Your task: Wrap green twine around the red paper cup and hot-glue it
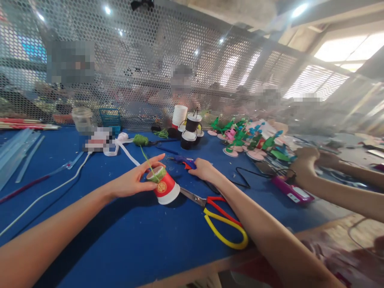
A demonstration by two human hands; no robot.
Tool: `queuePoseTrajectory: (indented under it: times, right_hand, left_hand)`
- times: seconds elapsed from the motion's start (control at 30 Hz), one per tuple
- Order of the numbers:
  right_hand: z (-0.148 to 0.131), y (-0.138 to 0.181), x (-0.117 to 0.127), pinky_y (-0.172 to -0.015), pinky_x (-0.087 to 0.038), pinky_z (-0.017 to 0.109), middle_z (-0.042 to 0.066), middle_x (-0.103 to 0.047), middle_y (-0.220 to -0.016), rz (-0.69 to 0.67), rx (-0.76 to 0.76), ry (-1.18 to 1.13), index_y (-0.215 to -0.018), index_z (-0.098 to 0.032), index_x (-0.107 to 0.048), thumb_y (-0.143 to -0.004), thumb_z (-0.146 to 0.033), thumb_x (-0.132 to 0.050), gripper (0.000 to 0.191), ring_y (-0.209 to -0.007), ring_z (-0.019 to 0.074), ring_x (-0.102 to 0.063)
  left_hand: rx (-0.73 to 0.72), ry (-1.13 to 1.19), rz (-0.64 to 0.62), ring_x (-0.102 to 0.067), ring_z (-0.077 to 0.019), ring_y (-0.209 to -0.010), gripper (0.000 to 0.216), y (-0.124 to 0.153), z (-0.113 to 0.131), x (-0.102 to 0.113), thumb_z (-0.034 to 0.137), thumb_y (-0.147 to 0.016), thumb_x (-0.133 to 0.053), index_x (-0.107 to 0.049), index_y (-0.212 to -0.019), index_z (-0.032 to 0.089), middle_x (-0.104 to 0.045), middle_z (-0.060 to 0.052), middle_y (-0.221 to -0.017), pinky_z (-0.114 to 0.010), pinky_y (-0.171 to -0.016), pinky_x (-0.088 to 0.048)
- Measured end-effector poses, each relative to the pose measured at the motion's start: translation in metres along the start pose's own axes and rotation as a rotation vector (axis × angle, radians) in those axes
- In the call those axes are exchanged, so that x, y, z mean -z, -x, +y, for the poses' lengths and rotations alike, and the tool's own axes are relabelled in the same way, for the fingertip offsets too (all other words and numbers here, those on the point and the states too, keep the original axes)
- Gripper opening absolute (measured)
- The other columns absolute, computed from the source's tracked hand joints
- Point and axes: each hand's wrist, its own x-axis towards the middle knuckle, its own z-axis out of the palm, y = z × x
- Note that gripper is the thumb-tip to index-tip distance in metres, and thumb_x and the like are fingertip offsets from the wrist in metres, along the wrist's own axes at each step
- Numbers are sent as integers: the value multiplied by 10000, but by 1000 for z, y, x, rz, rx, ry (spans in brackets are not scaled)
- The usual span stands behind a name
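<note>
My left hand [135, 178] holds a red and white paper cup [168, 189] by its rim, tilted over the blue table. Green yarn [158, 174] is wrapped round the cup's rim, and a strand runs up from it to a green ball of yarn [141, 140]. My right hand [204, 170] is closed round the handle of a blue glue gun [181, 159], whose nozzle points left, a little beyond the cup. Just right of the cup lie scissors [198, 199] with one red and one yellow handle, partly under my right forearm.
Beside my right arm lies a purple power strip [292, 190] with a black cable. Stacked cups [192, 122] and several green and pink craft figures [240, 140] stand farther back. Another person's arms [327, 182] reach in from the right. Clear plastic strips [18, 154] lie at left.
</note>
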Motion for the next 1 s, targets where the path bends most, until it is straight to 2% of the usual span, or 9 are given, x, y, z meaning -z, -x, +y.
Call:
queuePoseTrajectory:
  times: [0.07, 0.13, 0.23, 0.3, 0.33, 0.43, 0.63, 0.8, 1.0]
  right_hand:
    - [0, 1, 1, -555, -393, 254, 88, -656, -732, 17, -29, -75, -709, -145, -581, -611, -167, -636, 115, -726, 229, -618]
    - [-2, 7, 7, -585, -411, 257, 97, -655, -821, 60, -45, -166, -838, -126, -567, -628, -165, -608, 217, -766, 219, -612]
    - [-7, 23, 21, -610, -433, 236, 77, -641, -906, 108, -28, -324, -966, -130, -513, -681, -199, -552, 296, -783, 167, -606]
    - [-12, 37, 30, -532, -431, 223, 12, -639, -749, 45, 17, -455, -877, -162, -529, -692, -262, -541, 211, -619, 128, -593]
    - [-14, 45, 33, -484, -413, 228, -9, -608, -633, -57, 14, -644, -783, -164, -534, -660, -271, -567, 166, -524, 121, -556]
    - [-20, 64, 38, -417, -351, 222, -46, -483, -461, -149, 58, -840, -573, -176, -481, -624, -356, -612, 228, -416, 87, -444]
    - [-25, 89, 32, -477, -430, 256, -19, -535, -500, -61, 305, -711, -807, -143, -604, -734, -342, -511, 231, -457, 124, -502]
    - [-25, 97, 24, -567, -483, 320, 42, -640, -615, 53, 424, -515, -717, -199, -633, -717, -334, -536, 166, -538, 186, -577]
    - [-30, 101, 28, -516, -478, 294, 32, -624, -577, 41, 471, -417, -739, -230, -642, -746, -288, -494, 159, -495, 174, -551]
  left_hand:
    - [-1, -17, -27, -404, -228, -1159, 725, 0, 0, 3, 196, -745, -576, -200, -1349, 332, -368, -36, -1299, -416, -987, -313]
    - [-12, -30, -55, -402, -218, -1164, 712, 0, 0, 7, 190, -759, -565, -194, -1350, 334, -373, -30, -1298, -406, -996, -301]
    - [-26, -26, -76, -402, -213, -1164, 697, 0, -1, 10, 197, -770, -560, -196, -1352, 323, -380, -30, -1292, -403, -1006, -278]
    - [-17, 7, -73, -405, -215, -1164, 699, 0, -2, 11, 198, -765, -570, -206, -1349, 318, -380, -34, -1294, -406, -1006, -274]
    - [-11, 37, -67, -409, -217, -1162, 701, 0, -3, 10, 195, -760, -578, -214, -1347, 317, -379, -37, -1295, -406, -1001, -278]
    - [-3, 133, -37, -427, -221, -1148, 697, -1, -6, 9, 178, -742, -602, -255, -1330, 316, -396, -40, -1282, -402, -981, -301]
    - [3, 214, 52, -436, -222, -1138, 686, -2, -13, 7, 183, -722, -634, -304, -1309, 318, -420, -36, -1263, -391, -979, -302]
    - [9, 228, 68, -427, -220, -1144, 690, -3, -16, 8, 187, -722, -629, -294, -1313, 310, -415, -36, -1252, -397, -985, -293]
    - [14, 196, 107, -432, -213, -1137, 656, -4, -15, 7, 166, -729, -621, -322, -1293, 319, -434, -22, -1217, -394, -980, -296]
